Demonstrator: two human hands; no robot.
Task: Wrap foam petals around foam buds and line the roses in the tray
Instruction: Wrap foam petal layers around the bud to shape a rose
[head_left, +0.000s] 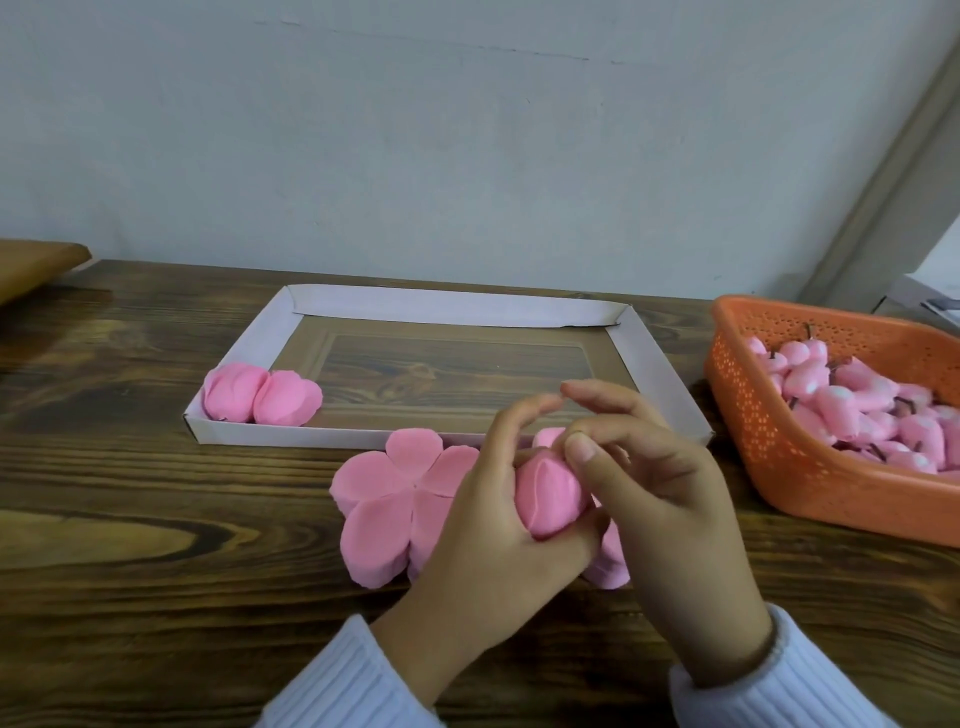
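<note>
A pink foam rose (548, 493), petals folded round its bud, sits between both hands just in front of the tray. My left hand (488, 530) cups it from below and the left. My right hand (654, 483) holds it from the right, thumb pressing on its top. Under the hands lies a stack of flat pink flower-shaped petal pieces (395, 493). The shallow white cardboard tray (447, 306) holds two finished roses (260, 397) side by side in its near left corner.
An orange perforated plastic basket (769, 431) at the right holds several pink foam buds (857, 405) with dark stems. The wooden table (156, 519) meets a pale wall behind. A brown board edge (36, 265) shows at far left.
</note>
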